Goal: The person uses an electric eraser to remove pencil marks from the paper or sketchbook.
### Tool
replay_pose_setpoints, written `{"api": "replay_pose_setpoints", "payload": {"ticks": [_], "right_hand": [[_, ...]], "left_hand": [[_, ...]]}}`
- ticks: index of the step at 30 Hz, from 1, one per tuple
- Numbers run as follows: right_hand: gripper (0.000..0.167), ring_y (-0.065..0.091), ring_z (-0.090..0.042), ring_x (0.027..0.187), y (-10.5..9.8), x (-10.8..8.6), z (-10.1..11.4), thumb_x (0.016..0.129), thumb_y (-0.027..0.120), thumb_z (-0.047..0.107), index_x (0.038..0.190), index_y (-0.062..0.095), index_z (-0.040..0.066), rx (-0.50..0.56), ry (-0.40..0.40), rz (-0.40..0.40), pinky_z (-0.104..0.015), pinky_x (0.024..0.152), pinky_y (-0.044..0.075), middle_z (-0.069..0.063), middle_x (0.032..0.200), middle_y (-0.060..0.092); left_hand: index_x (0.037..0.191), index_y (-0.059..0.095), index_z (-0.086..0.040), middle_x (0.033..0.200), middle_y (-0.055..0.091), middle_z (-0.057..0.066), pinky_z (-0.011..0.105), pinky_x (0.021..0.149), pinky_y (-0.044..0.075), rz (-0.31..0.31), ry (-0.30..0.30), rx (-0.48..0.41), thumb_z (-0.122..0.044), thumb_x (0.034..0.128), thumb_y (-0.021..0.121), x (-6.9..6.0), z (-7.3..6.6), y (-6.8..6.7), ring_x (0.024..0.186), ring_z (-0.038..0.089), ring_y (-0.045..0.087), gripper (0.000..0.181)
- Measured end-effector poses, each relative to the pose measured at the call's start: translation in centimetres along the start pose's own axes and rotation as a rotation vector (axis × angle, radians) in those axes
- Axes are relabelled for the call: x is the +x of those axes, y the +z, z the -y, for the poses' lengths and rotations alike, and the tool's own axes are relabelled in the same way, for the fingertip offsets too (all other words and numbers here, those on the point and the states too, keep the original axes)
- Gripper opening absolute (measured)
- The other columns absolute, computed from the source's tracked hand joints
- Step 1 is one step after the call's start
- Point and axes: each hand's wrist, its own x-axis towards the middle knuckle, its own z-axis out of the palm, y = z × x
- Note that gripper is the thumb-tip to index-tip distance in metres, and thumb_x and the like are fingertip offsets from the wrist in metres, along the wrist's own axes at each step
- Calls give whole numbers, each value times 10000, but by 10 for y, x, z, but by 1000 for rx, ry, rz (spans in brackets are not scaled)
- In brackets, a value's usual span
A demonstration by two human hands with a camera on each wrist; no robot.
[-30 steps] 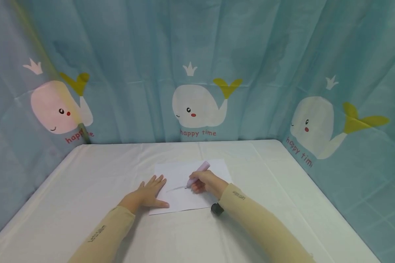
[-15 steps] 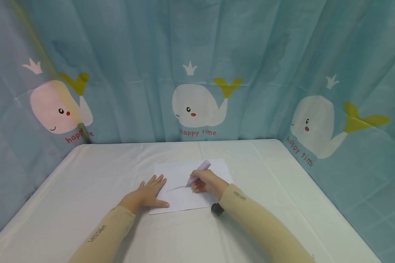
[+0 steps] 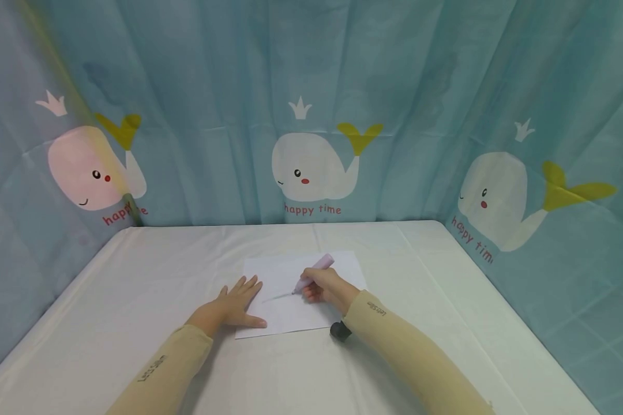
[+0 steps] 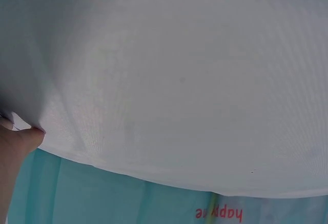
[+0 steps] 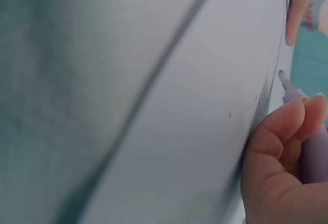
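From my place, I see the right hand [image 3: 326, 285] pinch the lilac marker [image 3: 324, 261] low, over the paper [image 3: 296, 320]; I judge it light, stiff, best held there. The left hand [image 3: 232, 306] lies spread on the paper, probably slippery.

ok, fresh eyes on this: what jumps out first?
Likely the big white whale print in the middle of the blue curtain, behind the white table. Next, the light purple marker gripped in the right hand, its tip at the right end of a faint line on the white sheet. The left hand lies spread over the sheet's left edge.
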Motion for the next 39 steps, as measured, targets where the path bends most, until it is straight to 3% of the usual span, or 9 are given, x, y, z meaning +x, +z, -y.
{"api": "replay_pose_setpoints", "payload": {"ticks": [6,23,39], "right_hand": [[113,520,-118,460,1,-2,0,841,626,86,871,613,-23,-49,0,19,-227,464,473,-68,587,570],[152,509,-111,457,4,-1,-3,872,632,87,956,595,-35,-10,-27,-4,-221,467,474,-70,592,568],[126,515,-109,455,5,-1,-2,886,634,92,916,590,-22,-8,-36,5,-222,470,480,-65,588,566]], "left_hand": [[1513,254,8,1587,135,232,707,1070,41,9,1,-8,-628,755,714,1,1,0,1445,455,52,1091],[1510,256,19,1587,135,234,712,1066,45,-7,32,-31,-610,768,717,-3,1,0,1444,457,55,1076],[1508,254,22,1583,136,242,717,1062,51,-5,37,-26,-612,767,716,-3,0,-1,1440,465,57,1080]]}}
